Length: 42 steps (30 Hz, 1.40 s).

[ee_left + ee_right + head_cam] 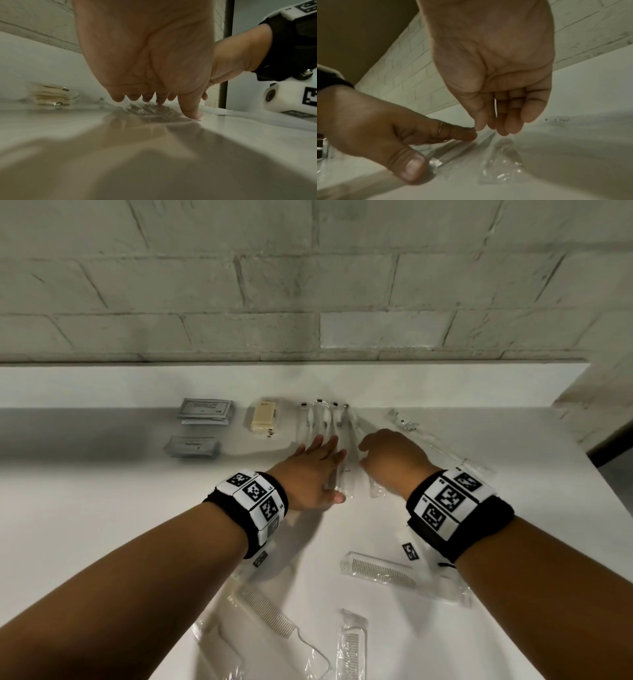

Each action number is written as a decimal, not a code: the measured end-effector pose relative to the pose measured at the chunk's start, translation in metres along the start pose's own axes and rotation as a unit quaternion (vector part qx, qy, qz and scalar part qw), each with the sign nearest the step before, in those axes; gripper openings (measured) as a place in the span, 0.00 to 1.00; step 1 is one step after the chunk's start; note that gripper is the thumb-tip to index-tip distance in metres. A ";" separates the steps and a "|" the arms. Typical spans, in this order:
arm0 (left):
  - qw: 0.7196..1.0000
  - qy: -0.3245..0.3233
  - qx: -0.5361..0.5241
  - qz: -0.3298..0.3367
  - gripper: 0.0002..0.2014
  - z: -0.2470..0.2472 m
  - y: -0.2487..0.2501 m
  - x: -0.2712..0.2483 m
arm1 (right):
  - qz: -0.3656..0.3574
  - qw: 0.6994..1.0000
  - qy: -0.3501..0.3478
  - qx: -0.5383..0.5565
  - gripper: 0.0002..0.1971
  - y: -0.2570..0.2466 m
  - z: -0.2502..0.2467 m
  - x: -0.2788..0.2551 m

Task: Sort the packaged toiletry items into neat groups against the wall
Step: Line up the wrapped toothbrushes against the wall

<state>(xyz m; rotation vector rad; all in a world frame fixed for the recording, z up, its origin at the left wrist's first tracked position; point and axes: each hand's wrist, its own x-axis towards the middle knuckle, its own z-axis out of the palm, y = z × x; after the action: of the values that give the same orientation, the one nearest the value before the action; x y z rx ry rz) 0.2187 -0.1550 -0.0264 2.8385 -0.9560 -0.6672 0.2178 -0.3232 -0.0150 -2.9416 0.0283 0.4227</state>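
The wrapped toothbrushes [325, 433] lie in a row on the white counter [102, 508], long axes running toward the brick wall [308, 285]. The left hand [313, 474] lies flat across them with fingers straight and spread, thumb down at their near ends. The right hand [394, 460] hovers just right, its fingers loosely curled over the rightmost packet, gripping nothing I can see. A stray toothbrush [421, 436] lies angled further right, nearer that hand.

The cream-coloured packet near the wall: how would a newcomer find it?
Start at the brick wall and drop to the row of items on the white table. The cream packet sits between grey sachets and clear-wrapped toothbrushes; it alone is yellowish.
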 end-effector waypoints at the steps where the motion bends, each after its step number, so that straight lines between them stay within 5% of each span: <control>1: 1.000 -0.001 0.000 -0.001 0.44 0.000 0.000 0.000 | -0.011 1.000 -0.006 -0.016 0.17 -0.003 0.001 -0.001; 7: 1.000 -0.010 0.007 -0.005 0.44 -0.001 0.000 0.002 | -0.082 0.996 0.028 0.010 0.20 0.016 0.001 0.003; 11: 1.000 -0.016 0.001 -0.008 0.44 -0.001 0.000 0.001 | 0.095 0.990 0.100 0.021 0.20 0.058 -0.020 -0.009; 13: 1.000 -0.014 0.004 -0.005 0.44 -0.001 0.000 0.000 | 0.190 0.980 0.059 -0.013 0.21 0.075 -0.025 -0.017; 15: 1.000 -0.010 0.006 -0.005 0.45 -0.001 0.000 0.000 | 0.207 0.978 0.021 -0.006 0.20 0.079 -0.024 -0.020; 21: 1.000 0.020 0.016 0.012 0.45 -0.006 0.012 0.005 | 0.134 0.988 0.029 0.072 0.17 0.057 -0.027 -0.016; 27: 1.000 0.008 0.016 0.025 0.42 -0.001 0.023 0.011 | 0.182 0.936 -0.036 0.298 0.07 0.042 -0.023 -0.009; 31: 1.000 0.000 0.006 0.019 0.42 0.002 0.022 0.014 | 0.066 0.993 0.019 0.095 0.16 0.045 -0.019 -0.013; 36: 1.000 0.000 0.001 0.023 0.41 0.003 0.021 0.014 | -0.055 0.998 -0.040 0.001 0.32 0.036 -0.009 -0.018; 42: 1.000 0.017 -0.004 0.023 0.44 0.004 0.017 0.011 | -0.063 0.998 -0.021 0.003 0.28 0.032 -0.009 -0.011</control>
<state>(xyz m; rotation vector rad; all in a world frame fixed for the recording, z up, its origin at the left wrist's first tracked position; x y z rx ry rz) 0.2157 -0.1745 -0.0307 2.8023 -1.0091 -0.6135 0.2082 -0.3562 -0.0087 -2.9061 -0.1586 0.4641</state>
